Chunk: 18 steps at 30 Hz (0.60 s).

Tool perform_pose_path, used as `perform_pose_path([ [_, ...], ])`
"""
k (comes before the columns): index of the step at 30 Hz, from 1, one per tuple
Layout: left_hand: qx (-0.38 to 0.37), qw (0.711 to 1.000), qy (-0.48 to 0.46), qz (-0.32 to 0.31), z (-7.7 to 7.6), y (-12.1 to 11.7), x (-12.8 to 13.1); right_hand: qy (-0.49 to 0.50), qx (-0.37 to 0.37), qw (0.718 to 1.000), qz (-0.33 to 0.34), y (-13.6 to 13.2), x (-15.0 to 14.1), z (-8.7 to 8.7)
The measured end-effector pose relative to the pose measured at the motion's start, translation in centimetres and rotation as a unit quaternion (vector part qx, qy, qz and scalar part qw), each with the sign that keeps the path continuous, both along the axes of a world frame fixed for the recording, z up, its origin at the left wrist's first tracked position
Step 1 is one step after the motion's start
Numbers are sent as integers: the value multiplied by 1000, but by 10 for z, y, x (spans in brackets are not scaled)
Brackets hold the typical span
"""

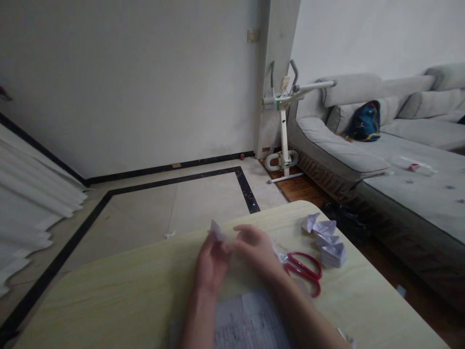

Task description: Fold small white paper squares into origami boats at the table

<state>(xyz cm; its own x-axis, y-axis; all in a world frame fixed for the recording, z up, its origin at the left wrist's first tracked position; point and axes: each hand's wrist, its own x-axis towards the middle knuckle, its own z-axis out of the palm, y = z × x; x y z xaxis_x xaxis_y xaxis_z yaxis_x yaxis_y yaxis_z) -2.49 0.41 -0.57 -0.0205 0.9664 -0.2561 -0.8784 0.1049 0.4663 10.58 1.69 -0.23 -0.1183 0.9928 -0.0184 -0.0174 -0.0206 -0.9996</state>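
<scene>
My left hand is closed around a small piece of folded white paper, whose pointed tip sticks up above the fingers. Just right of it, my right hand is bent toward the paper. Its index finger stands a little apart, while its other fingertips blur against the left hand, so I cannot tell whether they grip the paper. Scissors with red handles lie right of my right wrist, their blades partly hidden. Under my forearms is a printed sheet of paper.
Several folded white paper pieces are lined up near the right edge of the pale table. Beyond the table stand a white exercise machine and a grey sofa with a blue bag. A white curtain hangs at left.
</scene>
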Motion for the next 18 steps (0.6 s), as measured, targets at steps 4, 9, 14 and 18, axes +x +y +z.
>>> perform_pose_path([
  [4,29,993,-104,-56,8,-7,-3,15,5,1000,23,0,4,-2],
  [9,50,987,-126,-83,5,-10,-4,8,20,999,35,-1,6,3],
  [14,48,990,-100,-83,7,-10,-3,0,25,999,37,-3,5,7],
  [18,39,994,-50,-87,10,-9,0,-3,29,999,40,-2,5,6],
])
